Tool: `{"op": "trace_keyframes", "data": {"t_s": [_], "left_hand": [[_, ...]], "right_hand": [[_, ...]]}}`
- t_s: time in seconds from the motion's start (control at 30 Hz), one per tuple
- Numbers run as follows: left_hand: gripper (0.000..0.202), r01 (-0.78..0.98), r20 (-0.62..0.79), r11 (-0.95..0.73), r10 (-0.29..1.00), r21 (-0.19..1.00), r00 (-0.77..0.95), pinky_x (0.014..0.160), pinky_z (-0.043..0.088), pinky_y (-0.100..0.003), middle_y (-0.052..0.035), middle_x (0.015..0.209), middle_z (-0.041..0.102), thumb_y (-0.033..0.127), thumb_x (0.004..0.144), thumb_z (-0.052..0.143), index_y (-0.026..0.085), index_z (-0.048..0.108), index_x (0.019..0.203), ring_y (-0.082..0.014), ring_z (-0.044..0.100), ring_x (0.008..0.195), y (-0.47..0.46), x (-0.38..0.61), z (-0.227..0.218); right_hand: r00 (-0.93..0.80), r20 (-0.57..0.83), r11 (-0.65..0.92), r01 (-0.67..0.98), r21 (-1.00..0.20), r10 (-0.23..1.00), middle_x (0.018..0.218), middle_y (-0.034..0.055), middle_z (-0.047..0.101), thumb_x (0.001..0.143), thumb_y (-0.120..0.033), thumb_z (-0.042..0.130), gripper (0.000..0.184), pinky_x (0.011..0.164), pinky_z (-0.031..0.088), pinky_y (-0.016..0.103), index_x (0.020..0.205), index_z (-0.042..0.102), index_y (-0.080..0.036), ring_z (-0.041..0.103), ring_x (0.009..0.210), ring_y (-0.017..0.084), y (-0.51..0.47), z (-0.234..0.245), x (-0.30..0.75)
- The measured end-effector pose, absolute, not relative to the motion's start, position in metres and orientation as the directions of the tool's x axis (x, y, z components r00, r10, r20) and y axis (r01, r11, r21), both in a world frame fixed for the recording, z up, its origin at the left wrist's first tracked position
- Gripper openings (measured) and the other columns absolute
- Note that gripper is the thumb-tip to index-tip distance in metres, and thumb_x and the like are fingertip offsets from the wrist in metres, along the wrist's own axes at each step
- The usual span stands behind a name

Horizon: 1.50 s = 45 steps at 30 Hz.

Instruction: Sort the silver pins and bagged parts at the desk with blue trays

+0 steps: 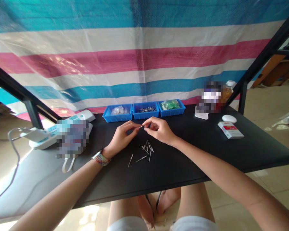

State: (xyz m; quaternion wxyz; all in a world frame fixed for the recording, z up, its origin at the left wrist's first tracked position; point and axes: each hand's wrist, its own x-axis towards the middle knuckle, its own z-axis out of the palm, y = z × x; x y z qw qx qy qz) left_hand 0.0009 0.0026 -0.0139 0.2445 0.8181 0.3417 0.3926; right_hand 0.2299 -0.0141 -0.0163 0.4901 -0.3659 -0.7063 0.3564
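Observation:
Near the middle of the black table, my left hand (124, 136) and my right hand (160, 130) meet fingertip to fingertip. Between them shows a short bit of a silvery blind rivet (141, 126), pinched from both sides; most of it is hidden by the fingers. Just below the hands, several blind rivets (148, 147) lie in a loose heap. Two more lie apart to the left of it, one a single rivet (130, 161). Behind my hands, the middle blue bin (145, 115) holds many similar rivets.
A blue bin (118, 118) with clear bags and a blue bin (172, 112) with green packets flank the middle one. At left lies a power strip (62, 125); at right a small box (230, 130) and a white oval object (229, 119). Striped sheeting (139, 61) hangs behind.

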Motion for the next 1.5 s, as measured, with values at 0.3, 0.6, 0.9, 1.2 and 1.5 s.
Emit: {"op": "trace_keyframes", "data": {"t_s": [0.3, 0.6, 0.9, 1.2, 1.5], "left_hand": [[0.028, 0.36, 0.429, -0.613, 0.77, 0.703, 0.472, 0.076, 0.052, -0.03, -0.0046, 0.087, 0.07, 0.042, 0.102, 0.066, 0.021, 0.084, 0.105, -0.018, 0.065, 0.08, 0.001, 0.002, -0.014], [0.037, 0.359, 0.386, -0.577, 0.788, 0.733, 0.479, 0.074, 0.048, -0.029, -0.0044, 0.083, 0.07, 0.049, 0.101, 0.066, 0.018, 0.078, 0.085, -0.018, 0.064, 0.079, 0.002, 0.002, -0.015], [0.029, 0.322, 0.396, -0.532, 0.826, 0.783, 0.402, 0.076, 0.051, -0.029, -0.0047, 0.091, 0.069, 0.047, 0.1, 0.068, 0.019, 0.073, 0.103, -0.0185, 0.063, 0.083, 0.001, 0.0, -0.015], [0.028, 0.356, 0.409, -0.54, 0.829, 0.763, 0.381, 0.073, 0.05, -0.028, -0.0038, 0.087, 0.066, 0.045, 0.1, 0.064, 0.019, 0.067, 0.09, -0.0168, 0.061, 0.079, 0.002, 0.002, -0.016], [0.034, 0.344, 0.423, -0.523, 0.846, 0.78, 0.326, 0.068, 0.046, -0.028, -0.0023, 0.079, 0.062, 0.049, 0.097, 0.067, 0.019, 0.066, 0.081, -0.0158, 0.056, 0.073, 0.001, 0.002, -0.015]], "right_hand": [[-0.3, 0.456, 0.529, 0.245, -0.812, 0.838, 0.092, 0.0025, 0.071, 0.089, -0.026, 0.072, 0.01, 0.057, 0.042, 0.026, 0.096, 0.073, -0.019, 0.051, 0.058, 0.009, -0.01, -0.027, 0.233], [-0.386, 0.536, 0.653, 0.317, -0.688, 0.751, 0.09, 0.0016, 0.065, 0.096, -0.023, 0.067, 0.008, 0.062, 0.04, 0.028, 0.088, 0.068, -0.02, 0.052, 0.061, 0.012, -0.015, -0.023, 0.235], [-0.402, 0.498, 0.629, 0.331, -0.703, 0.768, 0.078, 0.0001, 0.059, 0.104, -0.03, 0.056, 0.026, 0.067, 0.037, 0.03, 0.08, 0.059, -0.021, 0.051, 0.067, 0.015, -0.013, -0.023, 0.238], [-0.326, 0.439, 0.529, 0.281, -0.801, 0.838, 0.087, 0.0038, 0.073, 0.099, -0.035, 0.063, 0.021, 0.065, 0.047, 0.028, 0.087, 0.071, -0.02, 0.061, 0.068, 0.015, -0.013, -0.028, 0.234], [-0.208, 0.466, 0.501, 0.168, -0.849, 0.86, 0.093, 0.0049, 0.075, 0.086, -0.025, 0.075, 0.011, 0.07, 0.058, 0.029, 0.094, 0.069, -0.021, 0.072, 0.08, 0.018, -0.02, -0.022, 0.227]]}}
